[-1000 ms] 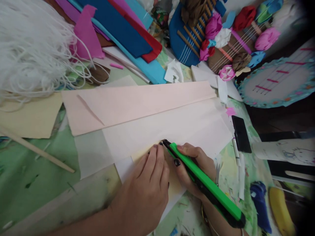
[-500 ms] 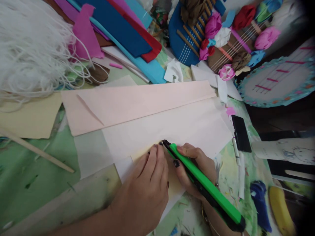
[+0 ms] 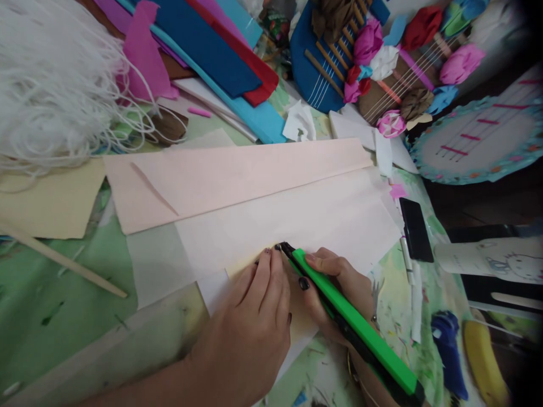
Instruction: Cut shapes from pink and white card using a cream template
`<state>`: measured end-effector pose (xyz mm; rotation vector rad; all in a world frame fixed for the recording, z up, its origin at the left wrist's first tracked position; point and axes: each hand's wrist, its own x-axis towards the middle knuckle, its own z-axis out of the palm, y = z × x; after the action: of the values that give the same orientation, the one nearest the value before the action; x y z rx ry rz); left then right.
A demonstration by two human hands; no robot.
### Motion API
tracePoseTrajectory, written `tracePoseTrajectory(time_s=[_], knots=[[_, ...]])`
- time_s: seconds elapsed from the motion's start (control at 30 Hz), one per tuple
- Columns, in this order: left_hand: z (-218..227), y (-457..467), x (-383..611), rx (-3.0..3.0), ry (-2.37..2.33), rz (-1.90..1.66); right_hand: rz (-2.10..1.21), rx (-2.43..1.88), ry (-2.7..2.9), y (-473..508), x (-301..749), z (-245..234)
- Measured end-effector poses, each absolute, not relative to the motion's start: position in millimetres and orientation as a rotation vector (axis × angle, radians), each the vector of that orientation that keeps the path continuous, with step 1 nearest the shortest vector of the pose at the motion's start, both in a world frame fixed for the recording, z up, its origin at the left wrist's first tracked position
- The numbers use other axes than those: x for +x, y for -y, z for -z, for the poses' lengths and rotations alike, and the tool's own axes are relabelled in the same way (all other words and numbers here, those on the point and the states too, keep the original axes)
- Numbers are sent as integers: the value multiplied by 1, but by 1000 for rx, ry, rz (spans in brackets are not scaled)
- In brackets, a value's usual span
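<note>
Table green, cluttered: pale paper sheets, white string pile.

Glossy green plastic utility knife, matt cream paper sheet, matt pink paper, fluffy white string

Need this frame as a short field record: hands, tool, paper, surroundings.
left hand: flat, fingers pressing the pale yellow sheet
right hand: gripping the green utility knife, tip on the paper beside the left fingertips
under the sheet: white paper, overlapping a pink paper
left of work: wooden stick; white string pile
right of work: black phone
far edge: stacked coloured sheets, paper-flower guitar craft
</note>
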<state>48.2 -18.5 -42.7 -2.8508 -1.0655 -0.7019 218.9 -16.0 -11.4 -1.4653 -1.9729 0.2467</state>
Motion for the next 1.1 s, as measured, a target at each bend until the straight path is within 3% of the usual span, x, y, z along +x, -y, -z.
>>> tracePoseTrajectory(time_s=[1.1], knots=[[43,17,48,-2865,1058,736,-216,-1501,1993,18,218,12]])
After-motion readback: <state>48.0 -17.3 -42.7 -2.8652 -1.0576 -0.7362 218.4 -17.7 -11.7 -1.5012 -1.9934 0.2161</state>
